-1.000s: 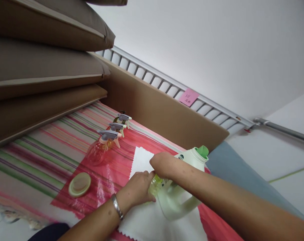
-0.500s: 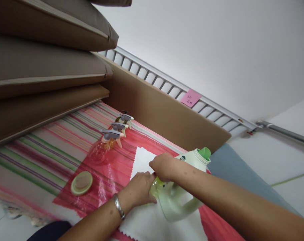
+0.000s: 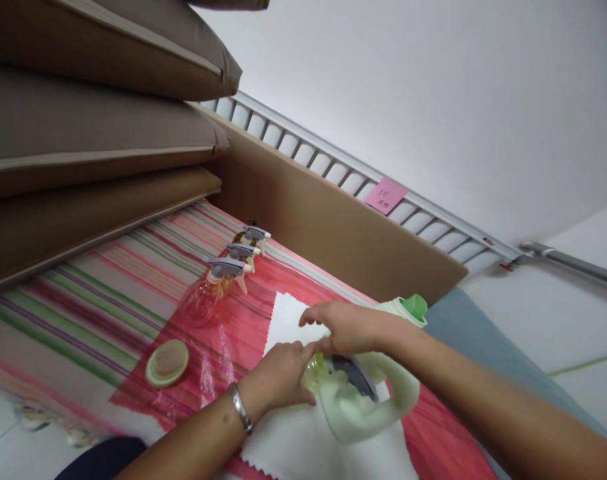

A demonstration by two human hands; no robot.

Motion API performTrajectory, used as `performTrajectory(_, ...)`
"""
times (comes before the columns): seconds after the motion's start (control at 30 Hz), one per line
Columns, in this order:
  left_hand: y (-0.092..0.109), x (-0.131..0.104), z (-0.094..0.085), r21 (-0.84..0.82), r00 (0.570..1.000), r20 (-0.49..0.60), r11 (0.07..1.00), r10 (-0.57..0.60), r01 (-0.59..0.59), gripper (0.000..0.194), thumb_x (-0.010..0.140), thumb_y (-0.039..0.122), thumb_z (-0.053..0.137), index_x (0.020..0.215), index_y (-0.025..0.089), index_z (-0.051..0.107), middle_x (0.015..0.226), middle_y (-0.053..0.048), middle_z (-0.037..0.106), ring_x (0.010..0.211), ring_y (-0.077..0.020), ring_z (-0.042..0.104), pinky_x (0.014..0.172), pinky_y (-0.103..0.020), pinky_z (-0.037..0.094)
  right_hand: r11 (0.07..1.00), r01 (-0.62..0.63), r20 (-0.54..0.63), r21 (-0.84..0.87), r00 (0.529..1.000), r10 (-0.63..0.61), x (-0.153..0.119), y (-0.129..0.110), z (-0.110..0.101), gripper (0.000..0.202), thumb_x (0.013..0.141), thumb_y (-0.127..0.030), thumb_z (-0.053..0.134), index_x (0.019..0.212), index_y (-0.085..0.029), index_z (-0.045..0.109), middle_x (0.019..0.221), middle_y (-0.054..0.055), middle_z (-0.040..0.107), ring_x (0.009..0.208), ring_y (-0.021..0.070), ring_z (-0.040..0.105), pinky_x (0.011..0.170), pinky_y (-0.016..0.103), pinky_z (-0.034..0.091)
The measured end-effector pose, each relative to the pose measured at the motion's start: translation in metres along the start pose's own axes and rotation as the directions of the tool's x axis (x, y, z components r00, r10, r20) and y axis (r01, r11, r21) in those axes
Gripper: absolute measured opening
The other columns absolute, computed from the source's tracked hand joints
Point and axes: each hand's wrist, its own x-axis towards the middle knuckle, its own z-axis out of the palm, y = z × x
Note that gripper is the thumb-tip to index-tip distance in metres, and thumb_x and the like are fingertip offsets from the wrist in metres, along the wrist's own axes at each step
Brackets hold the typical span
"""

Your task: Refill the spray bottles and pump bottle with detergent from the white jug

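A clear spray bottle [image 3: 312, 373] with yellowish contents is partly covered by my hands above a white cloth [image 3: 289, 320]. My left hand [image 3: 278, 377], with a silver bracelet at the wrist, is closed around its body. My right hand [image 3: 346, 327] curves loosely over the top, thumb low near my left hand and fingertips bent. From beneath it sticks out the dark grey spray head [image 3: 356, 377]. Close behind stands a pale green jug [image 3: 353, 420] with a handle, its green-spouted mouth [image 3: 413, 308] uncapped. A round pale green cap [image 3: 167, 363] lies to the left.
Several spray bottles [image 3: 203, 297] with grey trigger heads stand in a row on a red plastic sheet [image 3: 243, 333] over a striped cloth [image 3: 83, 300]. Stacked cushions [image 3: 98, 127] rise at left. A brown board [image 3: 333, 227] leans before a radiator [image 3: 323, 163] bearing a pink note [image 3: 386, 195].
My right hand has shifted and its fingers have loosened and spread, so the grey spray head now shows below it. My left hand stays around the bottle. The view has moved slightly.
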Motion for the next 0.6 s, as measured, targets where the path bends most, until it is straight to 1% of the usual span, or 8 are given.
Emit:
performTrajectory(0.07, -0.001, 0.0, 0.002, 0.038, 0.999, -0.034, 0.999, 0.009, -0.008, 0.082, 0.058, 0.041, 0.078, 0.128, 0.024, 0.038, 0.11, -0.011, 0.062, 0.101, -0.033, 0.059, 0.086, -0.042, 0.046, 0.994, -0.004, -0.213, 0.105, 0.977, 0.026, -0.017, 0.011, 0.007, 0.042, 0.082, -0.035, 0.051, 0.123, -0.027, 0.048, 0.128, 0.004, 0.055, 0.112, 0.0199, 0.054, 0.092, 0.032, 0.045)
performTrajectory(0.1, -0.001, 0.0, 0.002, 0.051, 0.999, -0.049, 0.999, 0.013, -0.011, 0.083, 0.058, 0.042, 0.079, 0.128, 0.025, 0.038, 0.11, -0.011, 0.062, 0.1, -0.0322, 0.06, 0.085, -0.041, 0.047, 0.985, -0.02, -0.351, 0.173, 0.933, 0.08, -0.026, 0.016, 0.016, 0.039, 0.083, -0.035, 0.049, 0.121, -0.025, 0.048, 0.13, 0.005, 0.052, 0.117, 0.0203, 0.049, 0.097, 0.034, 0.041)
performTrajectory(0.17, -0.002, 0.001, 0.003, 0.055, 0.998, -0.06, 0.998, 0.016, -0.012, 0.085, 0.056, 0.043, 0.079, 0.128, 0.026, 0.038, 0.11, -0.01, 0.062, 0.1, -0.0318, 0.06, 0.085, -0.04, 0.047, 0.937, -0.062, -0.58, 0.345, 0.771, 0.264, -0.042, 0.025, 0.044, 0.035, 0.083, -0.038, 0.047, 0.115, -0.024, 0.052, 0.129, 0.007, 0.051, 0.12, 0.0237, 0.046, 0.1, 0.041, 0.038)
performTrajectory(0.2, -0.003, 0.001, 0.003, 0.056, 0.998, -0.06, 0.998, 0.017, -0.013, 0.085, 0.056, 0.044, 0.079, 0.128, 0.026, 0.038, 0.11, -0.01, 0.062, 0.101, -0.032, 0.06, 0.084, -0.04, 0.048, 0.894, -0.086, -0.598, 0.439, 0.716, 0.362, -0.048, 0.028, 0.061, 0.036, 0.084, -0.043, 0.045, 0.114, -0.024, 0.051, 0.13, 0.008, 0.051, 0.12, 0.0245, 0.045, 0.1, 0.043, 0.038)
performTrajectory(0.23, -0.003, 0.001, 0.003, 0.057, 0.998, -0.058, 0.998, 0.021, -0.018, 0.085, 0.056, 0.045, 0.079, 0.128, 0.025, 0.038, 0.11, -0.011, 0.063, 0.101, -0.0323, 0.06, 0.084, -0.04, 0.048, 0.843, -0.098, -0.57, 0.529, 0.695, 0.438, -0.053, 0.03, 0.078, 0.038, 0.084, -0.046, 0.044, 0.115, -0.024, 0.05, 0.129, 0.008, 0.051, 0.119, 0.0249, 0.047, 0.099, 0.043, 0.04)
performTrajectory(0.33, -0.001, 0.001, 0.003, 0.069, 0.998, -0.058, 0.997, 0.024, -0.02, 0.085, 0.057, 0.044, 0.079, 0.129, 0.025, 0.039, 0.11, -0.011, 0.062, 0.101, -0.0325, 0.06, 0.085, -0.041, 0.048, 0.746, -0.072, -0.457, 0.662, 0.751, 0.477, -0.057, 0.028, 0.117, 0.049, 0.081, -0.044, 0.047, 0.124, -0.021, 0.043, 0.132, 0.011, 0.049, 0.121, 0.0243, 0.046, 0.099, 0.041, 0.04)
performTrajectory(0.4, 0.0, 0.0, 0.003, 0.079, 0.998, -0.062, 0.997, 0.023, -0.018, 0.084, 0.057, 0.042, 0.079, 0.129, 0.025, 0.038, 0.111, -0.011, 0.062, 0.102, -0.0322, 0.059, 0.085, -0.041, 0.048, 0.741, -0.08, -0.394, 0.667, 0.806, 0.441, -0.053, 0.023, 0.125, 0.054, 0.076, -0.037, 0.051, 0.127, -0.019, 0.042, 0.134, 0.01, 0.049, 0.122, 0.0234, 0.046, 0.102, 0.039, 0.037)
performTrajectory(0.6, 0.003, -0.001, 0.005, 0.099, 0.998, -0.058, 0.995, 0.038, -0.032, 0.084, 0.057, 0.04, 0.08, 0.128, 0.026, 0.038, 0.109, -0.009, 0.062, 0.1, -0.03, 0.06, 0.084, -0.038, 0.048, 0.786, -0.178, -0.301, 0.592, 0.856, 0.42, -0.041, 0.011, 0.103, 0.033, 0.074, -0.029, 0.052, 0.106, -0.022, 0.057, 0.103, 0.005, 0.067, 0.093, 0.0219, 0.061, 0.082, 0.032, 0.044)
